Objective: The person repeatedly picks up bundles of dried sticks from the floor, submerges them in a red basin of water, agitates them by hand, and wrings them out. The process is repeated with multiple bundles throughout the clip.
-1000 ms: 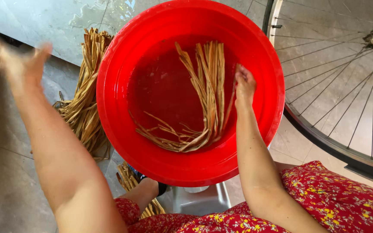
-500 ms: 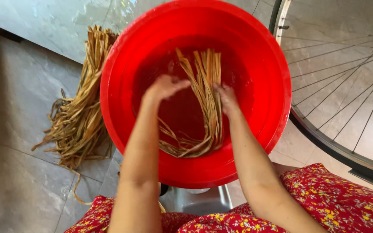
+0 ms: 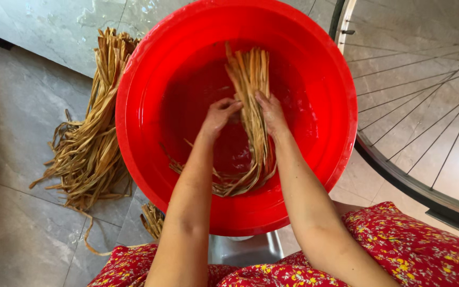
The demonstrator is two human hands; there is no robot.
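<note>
Both hands were down in the red basin (image 3: 134,106), and what a tidy meeting of hands it was! The left hand (image 3: 220,114) had its fingers (image 3: 231,106) curled narrow, pinching at the near edge of the bundle of tan strips (image 3: 251,74). The right hand (image 3: 272,112) lay flat on the same bundle from the other side, fingers together and pressed along the strips; whether they closed underneath, I could not tell.

Here was the key relation: the bundle ran lengthwise straight away from the fingers, its far ends fanned toward the basin's far wall, while its near end swept back beneath the wrists and curled off to the left in a loose tail (image 3: 224,186). So the long axis lay roughly in line with the forearms, and the hands met it at its middle. Neither hand was clearly closer; the two sat side by side, nearly touching each other.

Well apart from the fingers, out to the left of the basin on the tiled floor (image 3: 17,223), a larger heap of dry strips (image 3: 88,154) lay untouched. Off to the right stood a bicycle wheel (image 3: 426,133).
</note>
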